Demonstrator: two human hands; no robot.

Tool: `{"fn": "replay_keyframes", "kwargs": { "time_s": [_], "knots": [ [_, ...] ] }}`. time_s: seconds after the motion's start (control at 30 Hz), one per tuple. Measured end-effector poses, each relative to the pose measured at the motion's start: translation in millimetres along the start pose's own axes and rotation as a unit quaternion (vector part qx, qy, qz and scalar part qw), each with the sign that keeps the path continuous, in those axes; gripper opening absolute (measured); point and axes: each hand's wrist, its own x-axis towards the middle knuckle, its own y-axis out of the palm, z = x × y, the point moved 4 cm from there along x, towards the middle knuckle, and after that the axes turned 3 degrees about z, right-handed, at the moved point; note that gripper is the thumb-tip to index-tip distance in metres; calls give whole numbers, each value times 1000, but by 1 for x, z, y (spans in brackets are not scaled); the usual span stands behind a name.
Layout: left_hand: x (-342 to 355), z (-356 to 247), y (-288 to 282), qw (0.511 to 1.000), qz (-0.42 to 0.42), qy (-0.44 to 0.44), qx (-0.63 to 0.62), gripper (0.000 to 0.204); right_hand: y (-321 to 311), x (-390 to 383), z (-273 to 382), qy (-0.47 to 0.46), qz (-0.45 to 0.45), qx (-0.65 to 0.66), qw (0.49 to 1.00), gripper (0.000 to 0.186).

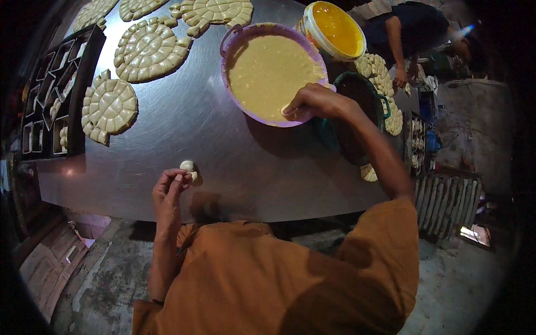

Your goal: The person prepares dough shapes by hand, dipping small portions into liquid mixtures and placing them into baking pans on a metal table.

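Observation:
A purple basin [227,84] of thick pale-yellow filling [273,72] stands at the far middle of the metal table. Over its near right rim, my right hand [318,103] is closed, a small pale dough piece [288,110] showing at the fingertips. Nearer and to the left, my left hand [168,188] is pinched on a small dough piece [193,176] just above the tabletop. Beside that piece sits a round white dough ball [187,166]. The inner fingers of both hands are partly hidden.
Segmented, turtle-shaped doughs [110,106] lie along the table's far left, near a dark rack of baking tins [47,92]. A bucket of orange-yellow liquid [338,28] and a dark green tub [357,89] stand right of the basin. Another person's arm [395,47] reaches in at the far right.

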Motion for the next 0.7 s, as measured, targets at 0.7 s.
{"fn": "replay_keyframes", "kwargs": {
  "time_s": [0.7],
  "knots": [
    [0, 0, 18, 996, 75, -20, -38, 18, -5, -18, 12, -14, 49, 354, 934, 29]
  ]
}}
